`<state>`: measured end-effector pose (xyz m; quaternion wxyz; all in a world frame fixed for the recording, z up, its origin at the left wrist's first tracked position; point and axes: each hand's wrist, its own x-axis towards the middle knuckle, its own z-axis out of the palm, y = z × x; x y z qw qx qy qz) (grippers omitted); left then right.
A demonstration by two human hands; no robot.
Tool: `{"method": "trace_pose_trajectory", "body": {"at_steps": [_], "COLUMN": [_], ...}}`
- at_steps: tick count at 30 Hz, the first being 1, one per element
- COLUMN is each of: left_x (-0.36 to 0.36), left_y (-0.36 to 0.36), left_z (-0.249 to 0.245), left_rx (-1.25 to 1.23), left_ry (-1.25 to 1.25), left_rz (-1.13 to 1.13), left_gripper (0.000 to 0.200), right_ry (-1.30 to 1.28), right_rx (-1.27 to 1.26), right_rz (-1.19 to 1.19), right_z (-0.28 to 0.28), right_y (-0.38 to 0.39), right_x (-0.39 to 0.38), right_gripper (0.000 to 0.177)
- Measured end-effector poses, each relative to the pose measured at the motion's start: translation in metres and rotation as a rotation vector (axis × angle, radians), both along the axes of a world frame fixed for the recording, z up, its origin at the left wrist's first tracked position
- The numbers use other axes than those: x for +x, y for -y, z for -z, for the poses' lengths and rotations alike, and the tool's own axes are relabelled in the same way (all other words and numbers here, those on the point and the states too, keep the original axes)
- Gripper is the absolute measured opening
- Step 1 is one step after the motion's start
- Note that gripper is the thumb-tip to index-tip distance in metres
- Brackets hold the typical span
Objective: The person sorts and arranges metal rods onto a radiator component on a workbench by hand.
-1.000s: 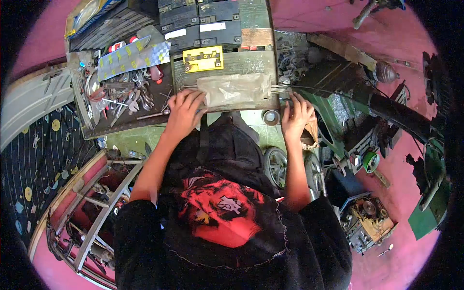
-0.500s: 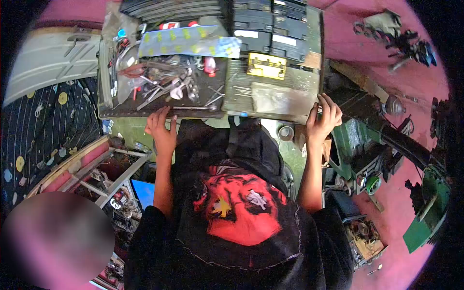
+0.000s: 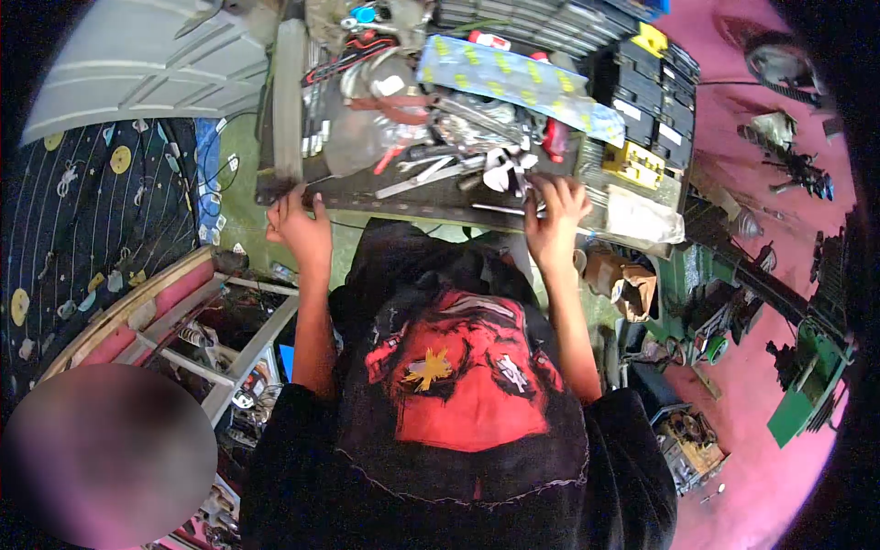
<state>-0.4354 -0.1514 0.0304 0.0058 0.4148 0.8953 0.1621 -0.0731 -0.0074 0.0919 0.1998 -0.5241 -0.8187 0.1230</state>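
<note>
My left hand (image 3: pixel 301 229) rests at the near left corner of the workbench (image 3: pixel 348 200), thumb and fingers apart. Farther right, my right hand (image 3: pixel 557 220) is at the front edge among the tools, fingers bent and spread, with no held thing visible. Just left of it lies a white and black piece (image 3: pixel 504 172), and below that a thin metal rod (image 3: pixel 500 211). Wrenches (image 3: pixel 431 176) are heaped nearby with a red-handled tool (image 3: pixel 389 159) and a clear plastic bag (image 3: pixel 367 133). A blue patterned strip (image 3: pixel 513 82) lies across the pile.
Black battery-like boxes (image 3: pixel 646 105) stand at the back right behind a yellow box (image 3: pixel 634 165) and a pale plastic packet (image 3: pixel 645 215). A metal frame (image 3: pixel 183 362) stands at lower left. A brown paper bag (image 3: pixel 623 284) sits below the bench at right.
The view has turned left, so the bench appears shifted right. My left hand has slid left along the edge to the corner; my right hand has left the right corner for the tools.
</note>
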Motion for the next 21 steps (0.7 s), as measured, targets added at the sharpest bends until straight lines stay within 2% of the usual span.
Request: {"method": "trace_pose_trajectory", "body": {"at_steps": [5,8,11,13,18,20,21], "left_x": [-0.047,-0.057,-0.055,-0.049,-0.040,-0.040,-0.038], "left_y": [-0.011,-0.022,-0.028,-0.030,-0.028,-0.028,-0.029], "left_z": [0.004,0.005,0.007,0.012,0.022,0.027,0.024], "left_rx": [-0.114,-0.129,-0.113,-0.123,-0.182,-0.167,-0.149], "left_ry": [-0.025,0.058,0.039,0.009,-0.031,-0.059,-0.064], "left_rz": [-0.034,-0.056,-0.076,-0.094,-0.186,-0.149,-0.161], "left_gripper": [0.037,0.039,0.043,0.043,0.040,0.036,0.033], "right_ry": [0.004,0.033,0.043,0.110,0.077,0.069,0.115], "right_rx": [-0.131,-0.183,-0.186,-0.209,-0.215,-0.207,-0.236], "right_rz": [-0.160,-0.273,-0.410,-0.485,-0.642,-0.724,-0.753], "right_z": [-0.006,-0.002,-0.006,-0.003,0.009,0.019,0.014], "right_y": [0.025,0.037,0.038,0.032,-0.003,-0.021,-0.028], "right_x": [-0.099,-0.132,-0.149,-0.154,-0.182,-0.199,-0.209], "right_gripper": [0.030,0.033,0.030,0.027,0.023,0.020,0.024]}}
